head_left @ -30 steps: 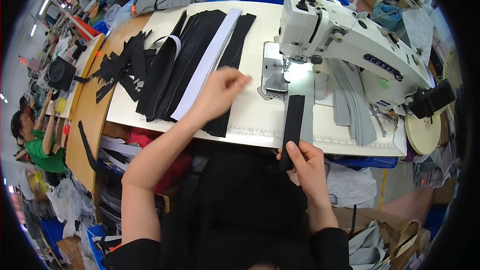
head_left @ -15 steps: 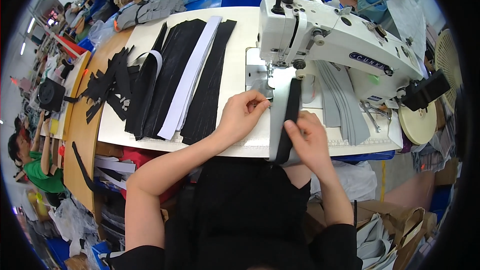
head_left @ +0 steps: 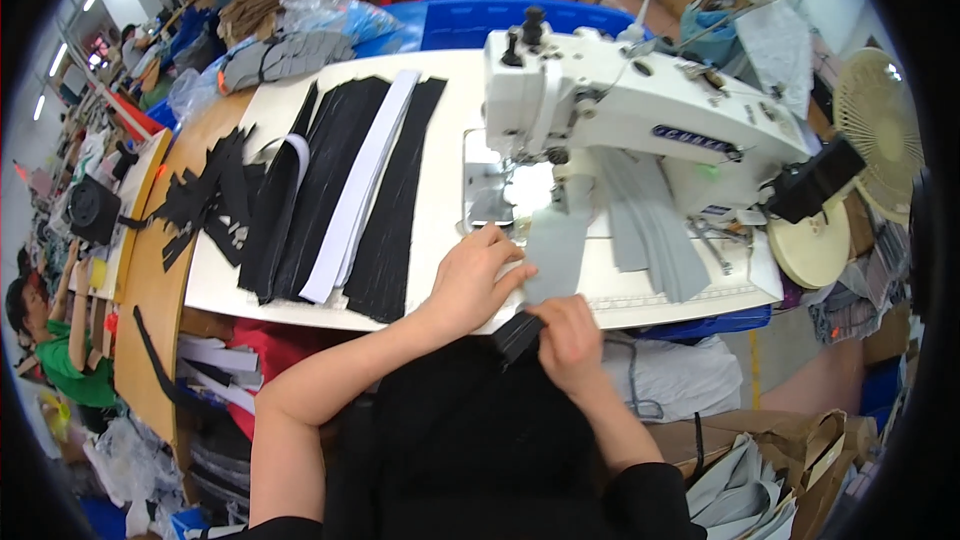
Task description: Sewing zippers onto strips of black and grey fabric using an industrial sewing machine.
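My left hand lies flat, fingers together, on the front edge of the white work surface, its fingertips pressing the lower corner of a grey rectangular fabric piece. My right hand sits just below, at the surface edge, fingers closed on the end of a black textured strip that runs under the grey piece and hangs slightly off the edge toward my lap. The two hands are almost touching. The grey piece leads up toward the needle area of a white industrial sewing machine, where a small lamp lights the plate. To the right of the needle, a fan of more grey fabric pieces rests under the machine arm. To the left of my hands, long black fabric strips lie side by side with a stack of white strips between them. Further left, small black cut shapes are scattered near the surface edge. At the far right stands a cream round fan. At the far left edge, another person in a green top works at a separate bench.
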Demonstrator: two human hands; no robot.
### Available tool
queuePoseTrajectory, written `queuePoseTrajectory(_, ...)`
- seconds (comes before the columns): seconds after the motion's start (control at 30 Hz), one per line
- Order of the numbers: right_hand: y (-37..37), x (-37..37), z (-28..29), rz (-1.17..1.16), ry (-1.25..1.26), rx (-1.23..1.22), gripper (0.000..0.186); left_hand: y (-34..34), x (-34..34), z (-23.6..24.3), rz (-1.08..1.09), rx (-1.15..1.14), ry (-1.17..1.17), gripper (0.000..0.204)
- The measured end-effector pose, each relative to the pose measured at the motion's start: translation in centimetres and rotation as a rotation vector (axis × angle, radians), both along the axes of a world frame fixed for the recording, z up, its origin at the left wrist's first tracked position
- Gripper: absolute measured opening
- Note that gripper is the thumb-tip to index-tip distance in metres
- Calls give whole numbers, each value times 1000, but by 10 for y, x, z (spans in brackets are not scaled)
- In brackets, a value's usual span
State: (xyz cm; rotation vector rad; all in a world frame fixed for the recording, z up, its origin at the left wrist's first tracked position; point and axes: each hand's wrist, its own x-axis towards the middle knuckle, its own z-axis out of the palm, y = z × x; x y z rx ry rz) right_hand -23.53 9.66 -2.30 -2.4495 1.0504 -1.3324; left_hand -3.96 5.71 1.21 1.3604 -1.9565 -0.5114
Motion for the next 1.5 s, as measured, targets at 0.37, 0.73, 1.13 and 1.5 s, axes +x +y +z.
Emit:
queuePoseTrajectory(0.37,31,-5,13,36,-19,41,22,7,-30,-22,-151,411,831,22)
queuePoseTrajectory(0.73,34,4,66,172,-561,688,26,53,-28,33,-82,489,992,15)
queuePoseTrajectory(1.13,33,10,62,110,-318,666,32,58,-16,37,-95,372,1045,17)
queuePoseTrajectory(1.5,-24,-1,131,17,30,204,35,58,-5,29,-70,410,893,12)
